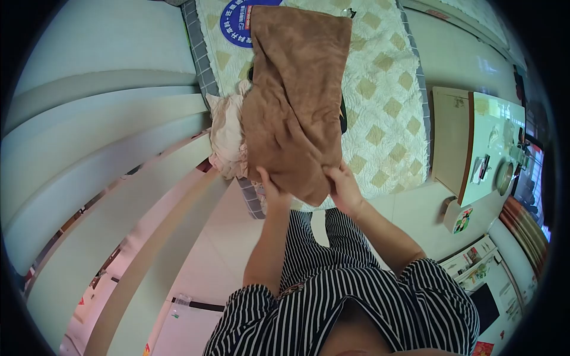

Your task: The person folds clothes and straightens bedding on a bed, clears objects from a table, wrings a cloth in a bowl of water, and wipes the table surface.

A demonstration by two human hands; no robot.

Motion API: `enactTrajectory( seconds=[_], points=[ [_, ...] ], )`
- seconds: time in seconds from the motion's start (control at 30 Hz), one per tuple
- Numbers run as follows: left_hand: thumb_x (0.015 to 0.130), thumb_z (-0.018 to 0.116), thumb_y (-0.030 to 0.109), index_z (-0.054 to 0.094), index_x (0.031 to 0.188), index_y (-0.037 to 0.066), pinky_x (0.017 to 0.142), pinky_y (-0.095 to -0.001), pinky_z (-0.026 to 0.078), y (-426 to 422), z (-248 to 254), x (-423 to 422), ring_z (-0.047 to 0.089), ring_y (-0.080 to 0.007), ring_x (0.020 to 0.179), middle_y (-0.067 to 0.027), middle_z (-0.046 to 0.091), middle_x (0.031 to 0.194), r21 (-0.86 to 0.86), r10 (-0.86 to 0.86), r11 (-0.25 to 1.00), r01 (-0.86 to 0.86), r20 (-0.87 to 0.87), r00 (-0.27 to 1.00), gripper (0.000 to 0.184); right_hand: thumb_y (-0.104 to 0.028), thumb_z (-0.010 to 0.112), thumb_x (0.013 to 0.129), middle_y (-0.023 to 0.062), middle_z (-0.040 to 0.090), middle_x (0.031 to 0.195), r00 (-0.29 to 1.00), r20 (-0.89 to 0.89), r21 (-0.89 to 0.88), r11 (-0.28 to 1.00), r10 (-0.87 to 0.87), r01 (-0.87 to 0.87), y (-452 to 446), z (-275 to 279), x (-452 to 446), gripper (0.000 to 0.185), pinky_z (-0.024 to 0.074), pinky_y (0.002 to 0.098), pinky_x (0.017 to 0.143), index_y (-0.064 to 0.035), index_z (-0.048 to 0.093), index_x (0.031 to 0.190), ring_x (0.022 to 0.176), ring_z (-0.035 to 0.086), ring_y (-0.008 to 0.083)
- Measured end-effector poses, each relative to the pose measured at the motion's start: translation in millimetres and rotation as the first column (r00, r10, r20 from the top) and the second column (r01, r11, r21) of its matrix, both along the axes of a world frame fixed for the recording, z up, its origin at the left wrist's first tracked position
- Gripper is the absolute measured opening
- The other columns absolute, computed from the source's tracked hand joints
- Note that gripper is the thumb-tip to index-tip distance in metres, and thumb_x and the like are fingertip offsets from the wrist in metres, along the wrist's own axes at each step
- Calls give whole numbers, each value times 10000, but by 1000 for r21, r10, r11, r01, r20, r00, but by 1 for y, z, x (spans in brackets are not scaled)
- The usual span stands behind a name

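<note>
A brown soft cloth (pixel 297 89), creased along its middle, lies stretched over the bed; I cannot tell if it is a towel or a garment. My left hand (pixel 274 188) grips its near left edge, thumb on top and the other fingers hidden beneath. At the near right edge, my right hand (pixel 345 185) pinches the fabric between thumb and fingers. Between my hands the cloth's lower end hangs in a rounded point. A crumpled pale pink cloth (pixel 227 136) with ruffled edges lies against the brown one's left side.
The bed has a cream quilt (pixel 380 89) with tan diamonds. A round blue printed item (pixel 234 24) lies at its far left. White slats (pixel 148 172) run along the left. A cabinet (pixel 454 142) stands right, with a metal bowl (pixel 504 176) on top.
</note>
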State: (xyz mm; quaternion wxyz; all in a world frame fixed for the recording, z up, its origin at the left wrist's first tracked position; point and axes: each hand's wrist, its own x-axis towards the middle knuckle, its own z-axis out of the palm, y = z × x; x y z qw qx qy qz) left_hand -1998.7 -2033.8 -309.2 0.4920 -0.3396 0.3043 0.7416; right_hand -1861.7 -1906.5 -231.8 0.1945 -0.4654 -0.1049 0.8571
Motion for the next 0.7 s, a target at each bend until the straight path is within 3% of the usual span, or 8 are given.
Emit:
enactTrajectory(
  seconds=[0.07,0.17,0.23,0.4,0.5,0.57,0.63,0.7],
  points=[
    [1002,523,467,390,1488,129,1150,-477,345,39,-11,-33,398,-289,1390,-68,416,1527,137,-22,990,35,-100,995,607,-37,522,915,90,594,1314,999,19,124,992,-41,39,37,26,-25,446,447,326,1031,-20,495,1360,1190,575,194],
    [1031,519,289,506,1370,67,1118,-476,391,114,0,-94,501,-265,1302,-93,537,1410,173,-33,981,85,-287,957,405,-67,517,927,89,614,1229,999,-16,311,949,-38,41,103,61,-54,388,477,321,973,-21,523,1313,1108,592,179],
    [1021,523,317,524,1354,78,1115,-549,376,157,58,-121,491,-310,1309,-107,535,1412,186,44,982,25,-357,933,409,-70,512,945,95,612,1220,993,-81,401,910,-83,109,133,95,-63,359,490,317,953,-18,523,1301,1104,594,178],
    [996,537,348,474,1411,82,1116,-519,374,130,167,-111,452,-296,1350,-96,493,1457,241,88,969,49,-527,845,496,-127,531,992,84,599,1274,992,112,650,760,-63,-25,129,162,-18,397,466,303,977,7,487,1363,1144,572,144],
    [996,517,341,372,1480,103,1124,-504,368,56,176,-76,439,-283,1365,-73,446,1495,52,-115,984,172,-552,826,559,-226,575,1003,60,574,1317,946,290,635,711,145,-304,95,154,54,481,441,306,1005,17,459,1402,1185,532,119],
    [937,620,231,367,1485,130,1125,-479,366,6,177,-43,410,-266,1385,-62,427,1503,-12,-242,960,280,-539,807,612,-284,607,992,75,572,1330,921,320,492,791,223,-362,58,146,97,517,436,321,1024,27,478,1383,1209,526,136],
    [933,621,192,372,1475,135,1095,-457,416,-43,173,-12,451,-255,1357,-52,450,1486,7,-350,925,380,-378,857,599,-238,606,997,73,592,1310,926,275,323,882,259,-342,16,123,131,449,463,328,1006,10,508,1358,1189,544,134],
    [943,607,174,416,1436,124,1032,-420,484,-80,157,17,534,-238,1277,-44,515,1427,-166,-363,926,338,-155,919,531,-189,590,1005,74,623,1258,910,301,115,937,284,-330,-22,89,155,392,484,308,972,5,524,1339,1120,585,136]
  ],
)
